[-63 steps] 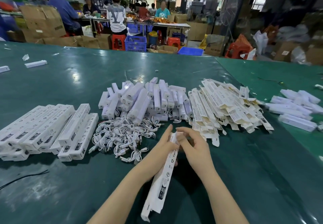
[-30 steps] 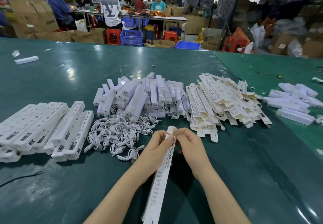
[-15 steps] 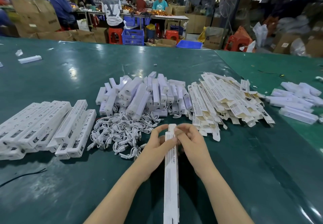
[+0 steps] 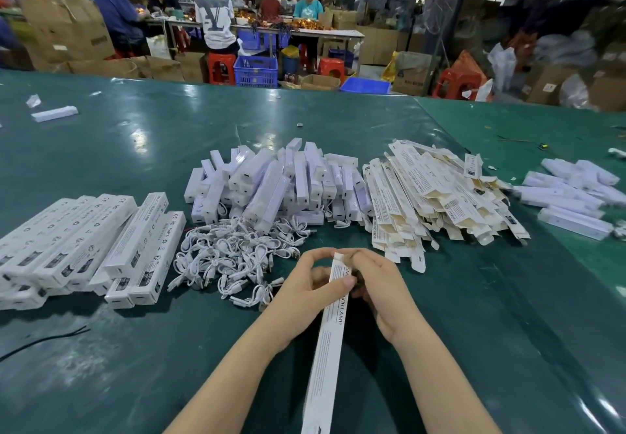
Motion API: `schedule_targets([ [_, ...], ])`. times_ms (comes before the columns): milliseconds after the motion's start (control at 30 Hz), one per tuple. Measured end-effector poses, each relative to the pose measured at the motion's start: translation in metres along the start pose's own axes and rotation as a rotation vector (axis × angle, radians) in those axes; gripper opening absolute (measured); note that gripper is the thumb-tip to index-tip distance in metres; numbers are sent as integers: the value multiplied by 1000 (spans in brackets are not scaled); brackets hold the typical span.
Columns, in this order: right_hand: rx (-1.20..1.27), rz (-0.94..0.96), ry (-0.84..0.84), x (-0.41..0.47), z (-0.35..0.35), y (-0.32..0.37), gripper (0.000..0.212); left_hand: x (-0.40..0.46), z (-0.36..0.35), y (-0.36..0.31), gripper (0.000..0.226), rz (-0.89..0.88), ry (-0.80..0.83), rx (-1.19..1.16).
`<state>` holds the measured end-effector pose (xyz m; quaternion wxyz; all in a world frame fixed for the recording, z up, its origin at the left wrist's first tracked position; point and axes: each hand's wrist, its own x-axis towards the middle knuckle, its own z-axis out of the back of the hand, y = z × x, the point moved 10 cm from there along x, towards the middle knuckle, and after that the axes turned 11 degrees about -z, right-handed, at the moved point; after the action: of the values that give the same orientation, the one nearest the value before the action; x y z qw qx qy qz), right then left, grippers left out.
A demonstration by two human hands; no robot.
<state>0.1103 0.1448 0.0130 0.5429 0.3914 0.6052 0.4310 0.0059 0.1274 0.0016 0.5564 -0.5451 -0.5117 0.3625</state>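
The left hand (image 4: 310, 286) and right hand (image 4: 384, 289) pinch the long box (image 4: 330, 349) at its top end. Some closed boxes (image 4: 84, 240) look done, but many flat boxes (image 4: 433, 203) wait.

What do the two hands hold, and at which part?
The left hand and right hand grip the long white lamp box at its far end.

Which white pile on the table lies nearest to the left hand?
The tangle of white cables, right beside the left hand gripping the long carton; it alone is thin looped cords.
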Motion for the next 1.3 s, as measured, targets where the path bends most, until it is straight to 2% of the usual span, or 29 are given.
schedule_targets([
  [167,-163,131,-30,-3,-1,10,30,1,4,1,44,-18,-11,50],
  [300,-248,247,13,-8,-7,17,18,2,7,1,49,-13,-32,9],
  [367,-256,260,29,-7,-7,19,18,2,7,2,51,-10,-30,19],
  [467,-265,244,80,-6,-8,17,26,2,7,6,45,-4,-12,29],
  [567,-269,212,91,-6,-9,14,26,1,6,4,48,-14,-8,41],
  [633,-174,170,54,-4,-5,12,26,2,4,2,53,-31,-13,49],
  [733,7,52,-29,2,8,5,29,2,2,2,47,-36,-42,-28],
  [833,5,-9,-78,4,17,1,15,1,0,0,34,-55,-11,-23],
  [933,-11,27,-116,5,19,2,6,-4,-8,-7,62,-107,70,44],
  [1000,19,34,-141,5,19,0,7,-6,-6,-11,77,-147,42,167],
  [1033,44,19,-157,6,19,-3,9,-5,-5,-9,78,-131,15,185],
  [1100,113,-48,-188,8,21,-13,13,-2,-19,-13,69,-218,75,305],
  [1133,129,-74,-207,8,22,-17,15,-2,-15,-21,63,-296,14,430],
  [1233,-12,-37,-290,13,26,-11,18,-6,11,-40,39,-398,-218,479],
  [1300,-141,40,-325,19,25,6,15,-5,24,-35,50,-344,-253,423],
])
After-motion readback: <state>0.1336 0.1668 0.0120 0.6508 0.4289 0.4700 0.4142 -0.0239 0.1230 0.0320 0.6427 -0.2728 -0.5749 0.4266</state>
